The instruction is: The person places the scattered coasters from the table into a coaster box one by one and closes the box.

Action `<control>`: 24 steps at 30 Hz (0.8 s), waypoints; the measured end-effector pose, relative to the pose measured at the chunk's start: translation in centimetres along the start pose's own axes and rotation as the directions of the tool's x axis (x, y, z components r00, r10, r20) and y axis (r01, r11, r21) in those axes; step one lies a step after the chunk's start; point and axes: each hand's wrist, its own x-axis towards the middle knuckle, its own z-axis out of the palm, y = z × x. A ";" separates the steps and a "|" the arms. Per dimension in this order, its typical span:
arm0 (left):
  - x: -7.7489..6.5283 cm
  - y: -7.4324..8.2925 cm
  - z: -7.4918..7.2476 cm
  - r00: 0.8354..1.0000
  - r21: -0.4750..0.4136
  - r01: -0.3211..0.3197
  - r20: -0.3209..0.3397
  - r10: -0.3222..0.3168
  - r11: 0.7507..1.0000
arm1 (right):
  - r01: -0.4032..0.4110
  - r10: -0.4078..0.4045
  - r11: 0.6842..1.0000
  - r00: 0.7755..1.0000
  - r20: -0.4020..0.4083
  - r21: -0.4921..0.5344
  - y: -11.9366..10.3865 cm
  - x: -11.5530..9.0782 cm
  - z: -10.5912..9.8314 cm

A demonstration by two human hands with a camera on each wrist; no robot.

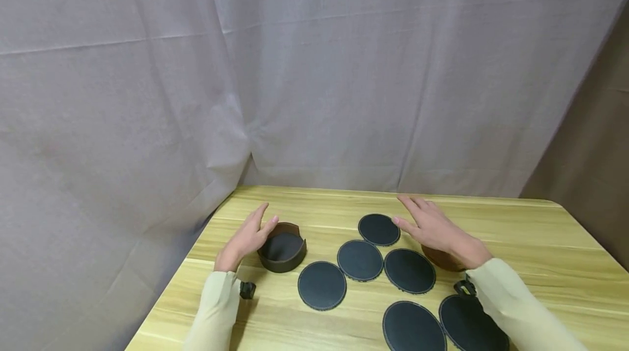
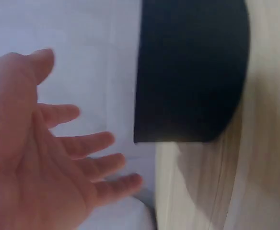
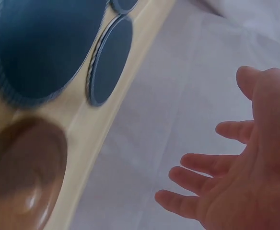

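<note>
My left hand (image 1: 248,236) is held in the air with fingers extended, beside a round dark brown coaster holder (image 1: 285,263) with a gap in its rim. In the left wrist view the holder's dark outer wall (image 2: 188,72) stands apart from the spread fingers. Over the right side of the table hovers my right hand (image 1: 434,225), fingers straight and nothing in them. Below it lies a brown round coaster (image 1: 437,258), partly hidden by the hand and wrist; its shiny face (image 3: 29,177) shows in the right wrist view. A black coaster (image 1: 378,229) lies near the right thumb.
Several more black stitched coasters lie flat on the wooden table, among them one at the middle left (image 1: 321,285), one at the centre (image 1: 360,260) and one at the front (image 1: 414,326). A grey curtain (image 1: 324,94) hangs behind the table's back edge.
</note>
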 end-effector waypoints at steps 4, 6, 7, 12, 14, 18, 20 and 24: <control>-0.3 -0.7 0.2 0.998 0.000 0.034 0.045 -0.034 0.999 | 0.007 -0.008 0.999 1.000 0.006 0.043 -1.4 0.6 1.2; -0.5 -0.9 0.3 0.997 -0.014 0.046 0.061 -0.045 0.999 | 0.020 -0.021 0.998 1.000 0.005 0.064 -2.3 0.8 1.8; -0.5 -1.1 0.4 0.996 -0.023 0.050 0.069 -0.048 0.998 | 0.027 -0.028 0.997 1.000 0.004 0.074 -2.7 0.8 2.1; -0.8 -1.6 0.4 0.993 -0.057 0.082 0.091 -0.077 0.995 | 0.044 -0.046 0.991 0.999 0.019 0.125 -4.4 0.8 3.6; -1.0 -1.7 0.4 0.990 -0.075 0.107 0.099 -0.099 0.991 | 0.050 -0.055 0.989 0.998 0.030 0.138 -5.0 0.8 4.1; -1.4 -1.7 0.3 0.986 -0.096 0.118 0.131 -0.105 0.988 | 0.066 -0.074 0.984 0.996 0.040 0.164 -6.1 1.0 4.8; -1.4 -1.6 0.3 0.984 -0.087 0.102 0.158 -0.088 0.991 | 0.072 -0.081 0.982 0.996 0.046 0.172 -6.7 1.1 5.0; -1.6 -1.7 0.4 0.977 -0.069 0.075 0.205 -0.059 0.995 | 0.079 -0.094 0.977 0.993 0.071 0.199 -8.0 1.6 5.5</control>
